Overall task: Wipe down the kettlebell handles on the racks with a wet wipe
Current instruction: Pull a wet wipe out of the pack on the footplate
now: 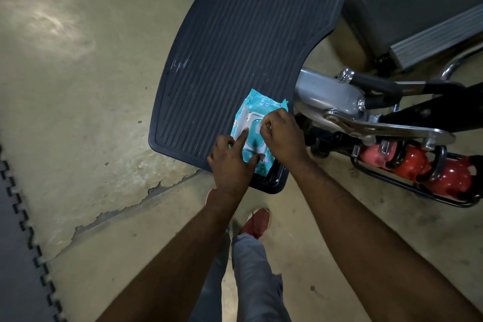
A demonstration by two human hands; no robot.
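Observation:
A turquoise wet wipe pack (257,107) lies on the near end of a ribbed dark footplate (235,47). Its white flip lid (244,119) stands open. My left hand (231,162) presses on the pack's near left side, with the index finger stretched onto the lid area. My right hand (281,136) pinches at the pack's opening with its fingertips; whether a wipe is between them is hidden. Red kettlebells (413,162) with dark handles sit in a low black rack (392,183) at the right.
A grey and chrome machine frame (339,102) stands just right of the footplate. A padded bench (418,8) is at the top right. My feet in red shoes (257,221) stand on cracked beige floor (78,86). Dark interlocking mats (18,256) lie at the left.

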